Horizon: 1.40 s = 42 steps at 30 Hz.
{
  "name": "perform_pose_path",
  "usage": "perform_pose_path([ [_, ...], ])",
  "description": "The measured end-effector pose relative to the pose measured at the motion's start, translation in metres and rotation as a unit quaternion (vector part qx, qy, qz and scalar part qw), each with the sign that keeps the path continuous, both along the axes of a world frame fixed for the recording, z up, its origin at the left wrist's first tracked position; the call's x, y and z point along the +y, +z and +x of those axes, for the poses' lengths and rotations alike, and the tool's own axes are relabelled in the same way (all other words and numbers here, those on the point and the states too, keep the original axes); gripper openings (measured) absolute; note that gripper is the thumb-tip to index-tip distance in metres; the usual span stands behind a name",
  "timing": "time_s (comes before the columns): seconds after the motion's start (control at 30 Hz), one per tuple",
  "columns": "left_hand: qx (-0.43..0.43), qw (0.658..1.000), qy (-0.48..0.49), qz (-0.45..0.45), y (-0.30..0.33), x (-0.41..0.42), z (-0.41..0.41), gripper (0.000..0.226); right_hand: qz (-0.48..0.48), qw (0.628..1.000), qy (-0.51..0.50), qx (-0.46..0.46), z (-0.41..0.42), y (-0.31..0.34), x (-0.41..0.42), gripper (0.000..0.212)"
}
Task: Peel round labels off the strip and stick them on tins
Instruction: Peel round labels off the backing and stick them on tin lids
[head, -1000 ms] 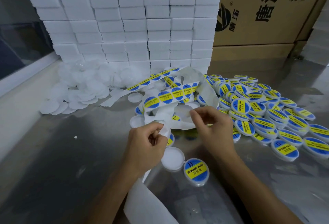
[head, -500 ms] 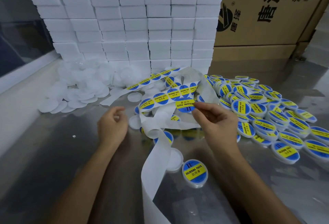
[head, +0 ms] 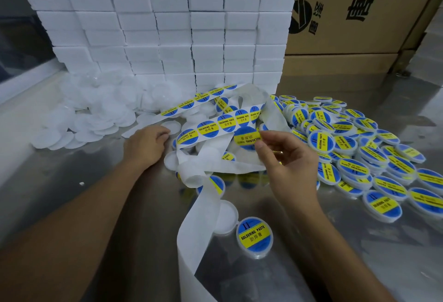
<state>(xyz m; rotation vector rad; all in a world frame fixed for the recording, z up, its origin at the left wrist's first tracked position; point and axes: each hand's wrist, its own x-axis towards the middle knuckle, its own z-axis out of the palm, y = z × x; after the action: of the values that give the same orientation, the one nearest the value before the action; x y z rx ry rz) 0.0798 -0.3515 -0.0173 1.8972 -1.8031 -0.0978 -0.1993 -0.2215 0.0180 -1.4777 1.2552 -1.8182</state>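
From the head view, we are pinching a round label in our right hand beside the strip, while our left hand is curling loosely (gripping nothing) near bare tins on the desk.

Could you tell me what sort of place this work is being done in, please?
Probably a small packing or labelling workshop: a metal worktable holds a heap of labelled tins, with stacked white boxes and printed cardboard cartons behind.

Single head view, close above table, facing forward-down; boxes far, forearms enter near edge.
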Motion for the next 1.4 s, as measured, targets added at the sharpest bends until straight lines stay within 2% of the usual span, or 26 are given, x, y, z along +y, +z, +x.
perform_pose_path([
  [0.13,0.039,0.998,0.031,-0.042,0.002,0.008,-0.004,0.011,-0.002,1.0,0.002,0.015,-0.001,-0.003,-0.001,0.014],
  [0.27,0.065,0.996,0.037,-0.048,0.001,0.02,-0.005,0.019,0.0,0.999,-0.001,0.048,0.0,-0.006,-0.003,0.011],
  [0.5,0.096,0.993,0.007,-0.066,0.002,0.051,-0.01,0.029,0.018,0.999,0.005,0.047,0.003,-0.009,-0.002,0.012],
  [0.73,0.102,0.994,0.004,-0.031,-0.004,0.084,-0.017,0.011,0.028,0.999,-0.004,0.037,0.004,-0.012,-0.003,0.012],
  [0.9,0.159,0.98,0.029,-0.116,0.004,0.1,-0.02,0.013,0.038,0.998,-0.012,0.055,0.002,-0.013,-0.003,0.011],
  [1.0,0.159,0.978,0.043,-0.127,0.009,0.103,-0.023,0.004,0.043,0.997,-0.022,0.061,0.001,-0.014,-0.003,0.011],
  [1.2,0.15,0.977,0.047,-0.146,0.008,0.105,-0.022,0.02,0.041,0.997,-0.022,0.059,0.001,-0.016,-0.004,0.01],
  [1.3,0.188,0.969,0.054,-0.149,0.009,0.107,-0.021,0.024,0.044,0.997,-0.017,0.06,0.001,-0.017,-0.005,0.009],
  [1.4,0.297,0.936,0.076,-0.175,0.012,0.112,-0.026,0.027,0.06,0.997,-0.007,0.053,0.001,-0.016,-0.004,0.013],
])
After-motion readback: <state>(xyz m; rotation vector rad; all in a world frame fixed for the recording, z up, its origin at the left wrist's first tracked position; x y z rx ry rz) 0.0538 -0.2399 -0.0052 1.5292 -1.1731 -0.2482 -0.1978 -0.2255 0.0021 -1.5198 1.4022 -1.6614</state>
